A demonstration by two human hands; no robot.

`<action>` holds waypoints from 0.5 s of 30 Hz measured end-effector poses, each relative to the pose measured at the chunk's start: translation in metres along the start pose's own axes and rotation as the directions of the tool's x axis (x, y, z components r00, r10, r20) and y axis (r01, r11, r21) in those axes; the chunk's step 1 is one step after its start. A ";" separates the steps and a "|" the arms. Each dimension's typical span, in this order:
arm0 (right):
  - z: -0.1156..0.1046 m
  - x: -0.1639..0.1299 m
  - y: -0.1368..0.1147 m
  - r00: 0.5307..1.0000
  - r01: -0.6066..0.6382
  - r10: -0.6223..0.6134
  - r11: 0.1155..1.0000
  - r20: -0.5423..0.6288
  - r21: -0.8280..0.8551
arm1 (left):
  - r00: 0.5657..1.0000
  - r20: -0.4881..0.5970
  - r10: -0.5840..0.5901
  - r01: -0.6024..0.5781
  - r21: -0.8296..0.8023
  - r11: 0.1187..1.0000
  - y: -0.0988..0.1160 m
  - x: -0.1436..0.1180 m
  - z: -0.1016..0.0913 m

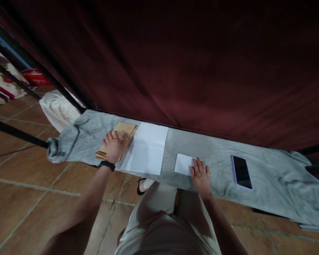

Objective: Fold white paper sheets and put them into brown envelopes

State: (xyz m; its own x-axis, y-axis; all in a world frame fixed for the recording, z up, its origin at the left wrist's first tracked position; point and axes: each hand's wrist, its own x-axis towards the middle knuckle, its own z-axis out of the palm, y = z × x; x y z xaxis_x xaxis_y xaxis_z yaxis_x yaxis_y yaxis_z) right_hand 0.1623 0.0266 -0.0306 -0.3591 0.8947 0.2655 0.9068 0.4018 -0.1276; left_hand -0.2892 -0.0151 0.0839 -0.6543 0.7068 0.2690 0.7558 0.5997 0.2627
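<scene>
In front of me a grey cloth (210,148) covers the low surface, and a dark phone (241,172) lies face up on it, at my right. Behind it hangs a dark red curtain (175,63). The floor is brown tiles (21,198), and a striped cloth (59,109) lies at the left.

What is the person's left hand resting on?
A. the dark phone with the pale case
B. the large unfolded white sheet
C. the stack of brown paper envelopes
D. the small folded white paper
C: the left hand lies flat on the stack of brown paper envelopes, while the right hand touches the small folded white paper.
</scene>
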 end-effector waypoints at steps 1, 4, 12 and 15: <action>0.000 0.000 0.000 1.000 -0.005 0.005 1.000 -0.001 0.004 | 0.997 0.038 -0.069 0.069 0.006 0.998 -0.012 0.005 0.002; 0.001 0.000 -0.001 1.000 -0.019 0.019 1.000 0.002 0.016 | 0.963 0.188 -0.195 0.199 -0.002 0.980 -0.040 0.011 0.011; 0.002 0.000 0.000 0.999 -0.031 0.030 0.999 0.022 0.032 | 0.973 0.146 -0.179 0.173 0.050 0.984 -0.055 0.011 0.017; 0.003 0.001 0.000 0.999 -0.033 0.032 0.999 0.020 0.043 | 0.978 0.152 -0.141 0.134 0.054 0.990 -0.051 0.010 0.010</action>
State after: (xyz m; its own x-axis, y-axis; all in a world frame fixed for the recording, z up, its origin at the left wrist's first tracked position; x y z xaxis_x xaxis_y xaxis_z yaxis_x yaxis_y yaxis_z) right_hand 0.1610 0.0277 -0.0328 -0.3343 0.9109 0.2417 0.9077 0.3802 -0.1774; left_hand -0.3341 -0.0344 0.0640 -0.7427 0.6642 0.0857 0.6618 0.7083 0.2458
